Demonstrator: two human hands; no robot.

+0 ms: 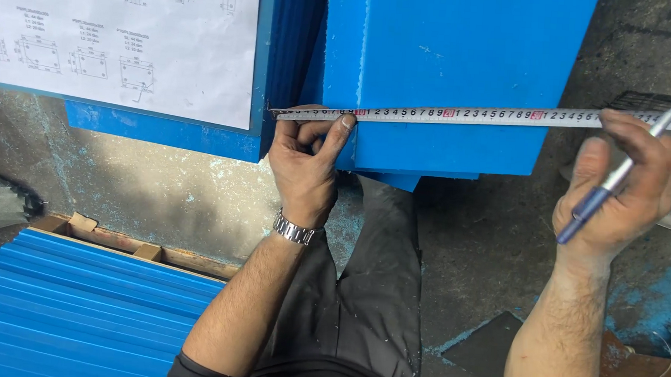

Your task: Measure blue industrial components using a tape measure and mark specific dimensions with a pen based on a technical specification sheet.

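Tape [480,114] stretched across the blue panel [451,71].
My left hand [306,159] pinches the tape; my right hand [622,190] grips pen [615,178] and tape.

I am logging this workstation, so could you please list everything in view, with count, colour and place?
Tape measure: one, white blade, stretched level across the blue panel.
Blue panel: one, blue, upper centre, behind the tape.
Pen: one, blue and silver, in the right hand.
Drawing sheet: one, white with line sketches, upper left on a blue board.
Corrugated sheets: a stack, blue, lower left.
Wooden battens: brown, along the far edge of the stack.
Floor: grey concrete with blue paint flecks.
Wristwatch: one, silver, left wrist.
Left hand: pinches the tape's end against the panel's edge.
Right hand: holds the pen and presses the tape.
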